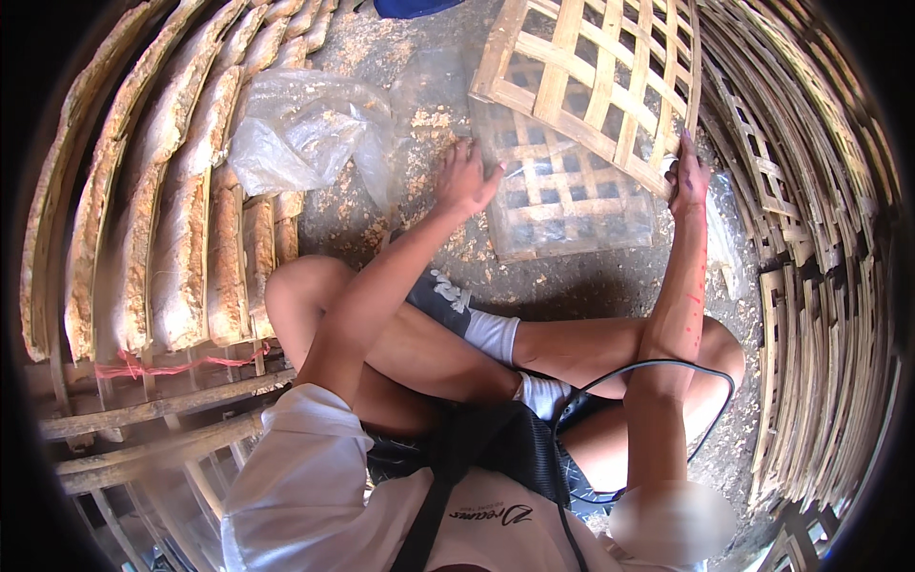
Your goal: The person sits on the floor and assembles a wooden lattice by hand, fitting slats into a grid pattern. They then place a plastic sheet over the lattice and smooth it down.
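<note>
My right hand [688,176] grips the near right corner of a woven bamboo lattice tray [600,71]. The tray is tilted and held above a second lattice tray [562,229], which lies on the ground under a clear plastic sheet. My left hand [465,178] hovers or rests at the left side of that lower tray, fingers apart, with nothing seen in it. Whether it touches the plastic cannot be told. Left of it, a crumpled clear plastic sheet [295,143] lies partly against a row of trays.
On the left stand several trays [181,210] coated with a crusty tan layer, with pink string [181,362] and bamboo poles [162,458] nearby. Bamboo trays [810,343] are stacked along the right. Tan crumbs litter the floor [381,48]. A black cable [658,362] loops over my right forearm.
</note>
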The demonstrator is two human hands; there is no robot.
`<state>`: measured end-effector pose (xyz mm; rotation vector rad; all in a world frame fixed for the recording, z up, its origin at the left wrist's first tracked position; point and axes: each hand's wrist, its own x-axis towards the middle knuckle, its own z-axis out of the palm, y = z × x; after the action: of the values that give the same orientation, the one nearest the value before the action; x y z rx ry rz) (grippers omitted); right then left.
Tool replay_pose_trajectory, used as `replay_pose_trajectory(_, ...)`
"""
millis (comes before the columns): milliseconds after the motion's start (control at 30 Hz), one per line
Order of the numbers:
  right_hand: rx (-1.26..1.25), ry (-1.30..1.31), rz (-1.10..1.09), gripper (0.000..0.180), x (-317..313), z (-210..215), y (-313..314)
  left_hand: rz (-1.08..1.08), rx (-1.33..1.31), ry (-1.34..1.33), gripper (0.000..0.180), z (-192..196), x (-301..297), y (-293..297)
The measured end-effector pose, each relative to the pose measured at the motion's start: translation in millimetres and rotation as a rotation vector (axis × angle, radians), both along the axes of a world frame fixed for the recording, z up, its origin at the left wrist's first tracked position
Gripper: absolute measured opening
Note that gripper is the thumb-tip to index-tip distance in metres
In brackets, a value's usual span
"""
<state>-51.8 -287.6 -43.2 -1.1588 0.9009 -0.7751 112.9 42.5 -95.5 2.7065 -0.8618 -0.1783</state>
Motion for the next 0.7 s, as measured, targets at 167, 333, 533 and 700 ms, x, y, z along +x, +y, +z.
replay_pose_trajectory(167, 0.008, -0.052, -0.003, 0.041, 2, 17, 11, -0.631, -0.074, -0.223, 0.069, -2, -56, -54)
replay_pose_trajectory(333, 0.017, -0.116, 0.016, 0.038, -1, 34, 20, -0.604, -0.122, 0.076, 0.073, -13, -113, -168)
replay_pose_trajectory(533, 0.107, -0.148, 0.01, 0.025, 4, 34, 14, -0.547, -0.225, 0.003, 0.076, -41, -127, -208)
replay_pose_trajectory(700, 0.094, -0.165, 0.007, 0.033, 9, 35, 18, -0.525, -0.544, -0.105, 0.055, -61, -126, -201)
